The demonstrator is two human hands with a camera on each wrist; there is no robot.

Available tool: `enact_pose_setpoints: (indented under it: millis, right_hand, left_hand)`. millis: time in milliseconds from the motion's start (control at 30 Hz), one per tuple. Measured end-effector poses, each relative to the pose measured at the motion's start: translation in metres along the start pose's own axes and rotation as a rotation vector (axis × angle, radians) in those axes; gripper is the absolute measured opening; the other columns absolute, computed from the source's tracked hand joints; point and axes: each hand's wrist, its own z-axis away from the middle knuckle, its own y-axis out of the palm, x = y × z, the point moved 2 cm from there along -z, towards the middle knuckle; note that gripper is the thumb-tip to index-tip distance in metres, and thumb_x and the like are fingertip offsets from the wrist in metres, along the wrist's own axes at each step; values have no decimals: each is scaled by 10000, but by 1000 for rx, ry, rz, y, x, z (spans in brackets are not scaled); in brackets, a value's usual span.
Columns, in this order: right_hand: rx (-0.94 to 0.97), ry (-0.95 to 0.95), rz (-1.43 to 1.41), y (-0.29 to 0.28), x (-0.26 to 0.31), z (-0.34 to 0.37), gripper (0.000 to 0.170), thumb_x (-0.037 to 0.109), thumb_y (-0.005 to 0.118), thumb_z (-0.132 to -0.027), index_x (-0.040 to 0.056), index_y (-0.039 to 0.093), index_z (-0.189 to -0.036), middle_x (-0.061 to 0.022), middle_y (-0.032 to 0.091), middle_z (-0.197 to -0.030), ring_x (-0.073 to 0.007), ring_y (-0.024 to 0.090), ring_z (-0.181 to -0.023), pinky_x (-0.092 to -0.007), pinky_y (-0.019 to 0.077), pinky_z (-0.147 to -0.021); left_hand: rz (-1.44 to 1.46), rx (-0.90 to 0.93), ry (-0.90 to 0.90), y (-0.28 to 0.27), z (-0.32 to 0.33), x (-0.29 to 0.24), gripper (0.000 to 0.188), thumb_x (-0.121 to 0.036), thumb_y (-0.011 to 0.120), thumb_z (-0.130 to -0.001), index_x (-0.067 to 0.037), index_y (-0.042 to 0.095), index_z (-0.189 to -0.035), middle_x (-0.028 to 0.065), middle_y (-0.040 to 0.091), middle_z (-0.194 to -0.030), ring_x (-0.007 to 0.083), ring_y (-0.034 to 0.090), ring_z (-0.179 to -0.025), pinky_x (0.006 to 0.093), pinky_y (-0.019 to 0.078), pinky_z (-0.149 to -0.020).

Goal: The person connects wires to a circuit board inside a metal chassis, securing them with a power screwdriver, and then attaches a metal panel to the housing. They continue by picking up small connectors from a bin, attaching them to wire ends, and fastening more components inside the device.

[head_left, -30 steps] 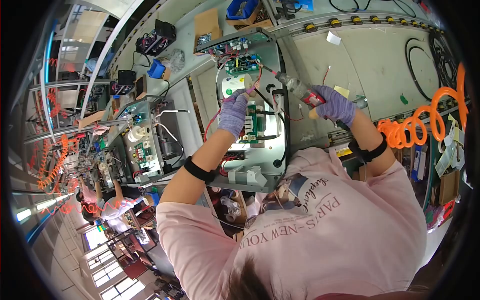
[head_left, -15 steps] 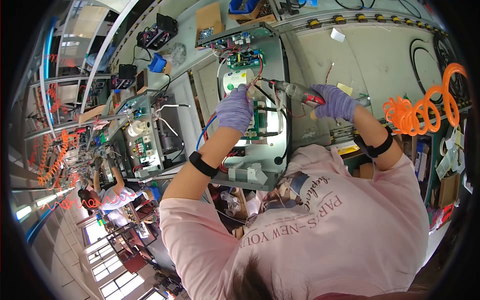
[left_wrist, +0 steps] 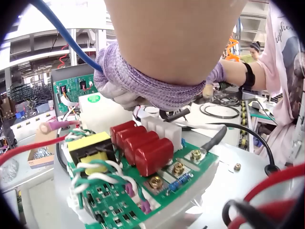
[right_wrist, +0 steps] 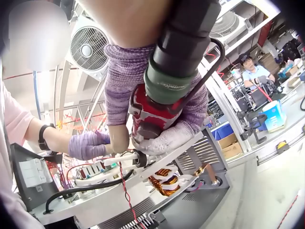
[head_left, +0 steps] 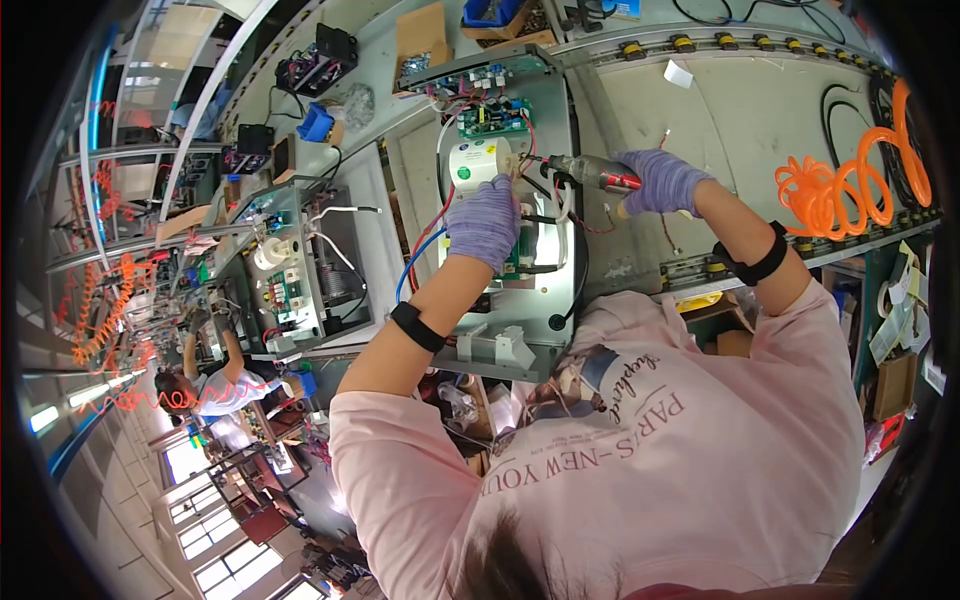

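A white cylinder (head_left: 478, 165) lies in an open metal chassis (head_left: 556, 300), beside a green circuit board (head_left: 492, 118). The gloved left hand (head_left: 483, 222) is at the cylinder's lower right end, its fingers curled at the end of a blue wire (head_left: 422, 258); the fingertips are partly hidden. In the left wrist view, red components (left_wrist: 153, 155) stand on a board below that hand. The gloved right hand (head_left: 662, 182) grips a red and grey power driver (head_left: 598, 174), held nearly level. Its bit points at the cylinder's end, close to the left fingers; contact cannot be made out.
Another open chassis (head_left: 330, 275) stands to the left. Behind are a blue bin (head_left: 316, 124) and a cardboard box (head_left: 420, 38). An orange coiled hose (head_left: 858, 205) hangs at the right, near black cables (head_left: 835, 110). Other people are at work farther off.
The driver has swung lower and more level, its bit moving down to the cylinder's end. The left hand has shifted slightly down and right. A blue wire has come into view beside it.
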Motion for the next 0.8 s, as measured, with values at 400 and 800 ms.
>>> enact_pose_setpoints:
  millis: [400, 800]
  right_hand:
    - [175, -40, 45, -17, -2, -12, 777, 282, 747, -547, 22, 446, -1214, -183, 573, -1053, -306, 569, -947, -338, 452, -821]
    - [119, -91, 95, -18, 2, -19, 696, 231, 760, -535, 17, 502, -1146, -181, 604, -889, -297, 593, -832, -350, 465, -756]
  left_hand:
    - [174, -1, -147, 8, 3, -9, 321, -223, 513, -764, -50, 449, -1027, 115, 585, -705, 295, 591, -607, 427, 454, -516]
    - [144, -31, -91, 13, 4, -9, 375, -253, 535, -767, -29, 454, -1056, 127, 562, -773, 280, 591, -630, 414, 459, -545]
